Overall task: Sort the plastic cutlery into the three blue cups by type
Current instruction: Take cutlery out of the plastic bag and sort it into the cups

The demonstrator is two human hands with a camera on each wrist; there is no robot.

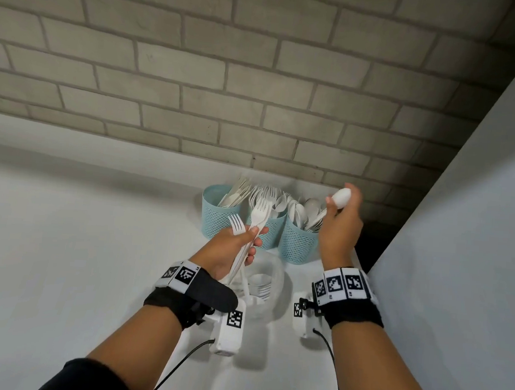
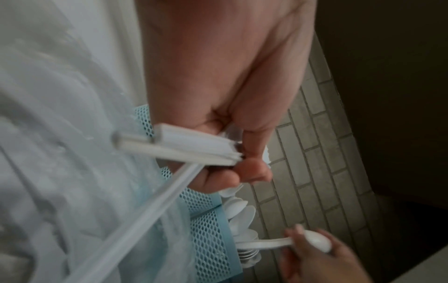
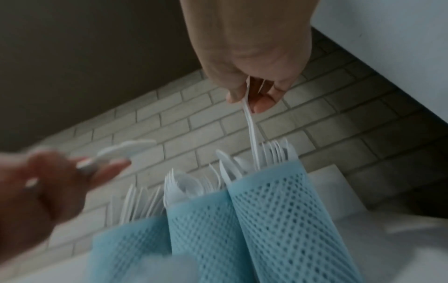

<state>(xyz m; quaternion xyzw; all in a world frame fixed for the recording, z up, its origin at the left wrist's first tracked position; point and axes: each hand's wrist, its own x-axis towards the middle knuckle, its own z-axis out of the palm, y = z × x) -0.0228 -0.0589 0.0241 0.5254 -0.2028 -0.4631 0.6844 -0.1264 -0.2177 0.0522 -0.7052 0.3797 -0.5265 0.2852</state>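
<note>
Three blue mesh cups are seen side by side on the white counter, close to the grey brick wall; the left cup is filled with flat white handles, which look like knives, though this is not sure; the middle cup is filled with forks and some spoon bowls; the right cup is filled with spoons.

A bundle of white forks is grasped by the left hand, with fingers and thumb curled around the handles; the tines are pointed up and away, in front of the middle cup; the handle ends are seen close in the left wrist view, just beside the mesh.

One white spoon is pinched by the right hand near its bowl, above the right cup; its handle is directed down into this cup, among the other spoons.

A clear plastic container is placed on the counter in front of the cups, partly hidden under the left hand; some white cutlery is seen inside it.
</note>
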